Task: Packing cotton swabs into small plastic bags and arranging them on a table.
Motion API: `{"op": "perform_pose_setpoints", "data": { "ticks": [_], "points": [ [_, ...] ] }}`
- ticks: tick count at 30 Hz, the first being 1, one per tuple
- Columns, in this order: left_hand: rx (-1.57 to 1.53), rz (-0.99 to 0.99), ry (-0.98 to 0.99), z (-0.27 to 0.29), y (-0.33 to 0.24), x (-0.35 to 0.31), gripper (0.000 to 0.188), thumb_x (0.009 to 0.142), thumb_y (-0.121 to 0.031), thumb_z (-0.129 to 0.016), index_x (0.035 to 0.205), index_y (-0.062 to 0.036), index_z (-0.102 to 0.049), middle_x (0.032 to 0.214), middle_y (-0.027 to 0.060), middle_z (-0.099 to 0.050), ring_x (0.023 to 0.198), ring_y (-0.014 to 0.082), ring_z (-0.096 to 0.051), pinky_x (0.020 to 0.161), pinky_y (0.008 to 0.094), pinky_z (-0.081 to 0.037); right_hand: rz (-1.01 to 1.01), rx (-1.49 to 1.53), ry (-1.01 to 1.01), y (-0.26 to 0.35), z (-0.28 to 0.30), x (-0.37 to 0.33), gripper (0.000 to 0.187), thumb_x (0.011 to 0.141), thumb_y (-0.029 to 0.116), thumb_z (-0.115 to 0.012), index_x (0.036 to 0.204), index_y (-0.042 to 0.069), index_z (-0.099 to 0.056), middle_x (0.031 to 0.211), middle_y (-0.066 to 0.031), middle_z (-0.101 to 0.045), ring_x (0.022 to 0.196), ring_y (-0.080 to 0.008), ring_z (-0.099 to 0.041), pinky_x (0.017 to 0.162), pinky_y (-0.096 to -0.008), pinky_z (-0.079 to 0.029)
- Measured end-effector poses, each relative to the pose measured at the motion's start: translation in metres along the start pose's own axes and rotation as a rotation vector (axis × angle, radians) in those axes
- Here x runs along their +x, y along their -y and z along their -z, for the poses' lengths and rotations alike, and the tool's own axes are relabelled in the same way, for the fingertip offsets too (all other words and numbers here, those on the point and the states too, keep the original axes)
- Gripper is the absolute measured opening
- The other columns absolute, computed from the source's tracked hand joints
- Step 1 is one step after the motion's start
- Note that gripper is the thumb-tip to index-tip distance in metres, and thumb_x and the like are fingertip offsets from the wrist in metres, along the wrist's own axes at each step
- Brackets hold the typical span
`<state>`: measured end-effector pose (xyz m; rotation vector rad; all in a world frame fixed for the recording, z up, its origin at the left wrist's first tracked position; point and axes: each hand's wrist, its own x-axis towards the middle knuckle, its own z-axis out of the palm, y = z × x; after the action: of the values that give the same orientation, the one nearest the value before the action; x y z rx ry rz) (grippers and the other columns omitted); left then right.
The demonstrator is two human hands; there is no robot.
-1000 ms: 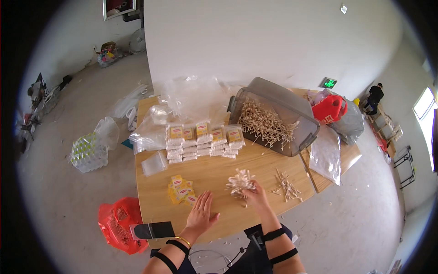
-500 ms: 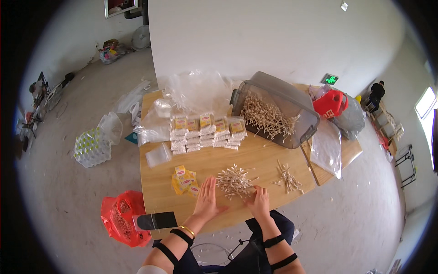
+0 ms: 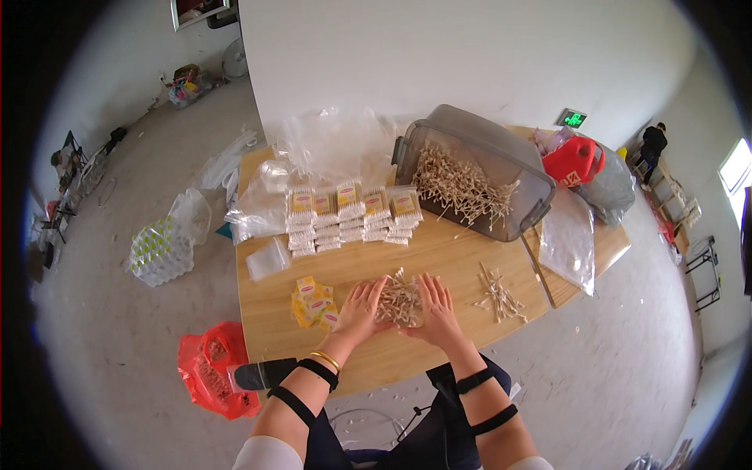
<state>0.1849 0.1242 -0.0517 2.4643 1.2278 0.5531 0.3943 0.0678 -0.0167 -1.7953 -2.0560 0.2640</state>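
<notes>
A loose pile of cotton swabs [image 3: 400,301] lies on the wooden table between my hands. My left hand [image 3: 360,308] is against its left side and my right hand [image 3: 436,312] against its right, both with fingers stretched out. Yellow printed cards [image 3: 312,304] lie just left of my left hand. To the right of my right hand is a smaller scatter of cotton swabs [image 3: 501,295]. Behind the pile, filled clear packets of swabs [image 3: 350,205] stand stacked in rows.
A tilted grey plastic bin [image 3: 501,168] full of swabs stands at the back. Clear bags [image 3: 262,205] cover the back left; a red jug [image 3: 574,162] is at right. A red bag [image 3: 210,372] sits on the floor by the table's left edge. Someone in black [image 3: 652,146] is far right.
My hands have moved inward and slightly forward, and my right hand has straightened its fingers. The swab pile between them is narrower and more bunched. The view has shifted slightly.
</notes>
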Motion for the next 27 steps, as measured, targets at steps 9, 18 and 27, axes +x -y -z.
{"op": "perform_pose_setpoints", "data": {
  "ticks": [9,18,27],
  "points": [
    [-0.03,0.062,-0.143,0.011,0.012,-0.014,0.049,0.078,-0.015,-0.08,0.123,-0.0078,-0.06,0.109,0.0103,-0.066,0.105,0.0321,-0.062,0.092,0.0446,-0.05,0.028,0.124,0.086,-0.023,-0.008,0.034,0.052,0.072,0.015,-0.08,0.121,0.013,-0.065,0.116,-0.0084,-0.061,0.12,-0.0341,-0.051,0.103,-0.0453,-0.04],
    [-0.165,0.215,-0.198,0.024,0.018,-0.022,0.022,0.077,-0.003,-0.074,0.096,-0.0094,-0.066,0.089,0.0071,-0.067,0.086,0.0311,-0.064,0.08,0.043,-0.05,-0.06,0.034,-0.077,-0.064,-0.001,0.048,0.036,0.074,0.006,-0.071,0.108,0.015,-0.069,0.109,-0.0084,-0.063,0.11,-0.0331,-0.055,0.096,-0.0463,-0.043],
    [-0.04,0.19,-0.211,0.019,-0.005,-0.032,0.067,0.081,-0.025,-0.079,0.136,-0.0053,-0.046,0.131,0.0178,-0.054,0.124,0.0375,-0.05,0.108,0.0504,-0.037,0.146,0.145,0.005,-0.026,-0.005,0.02,0.053,0.075,0.017,-0.077,0.125,0.01,-0.06,0.131,-0.0118,-0.053,0.125,-0.0345,-0.046,0.104,-0.0486,-0.04]
  ]
}}
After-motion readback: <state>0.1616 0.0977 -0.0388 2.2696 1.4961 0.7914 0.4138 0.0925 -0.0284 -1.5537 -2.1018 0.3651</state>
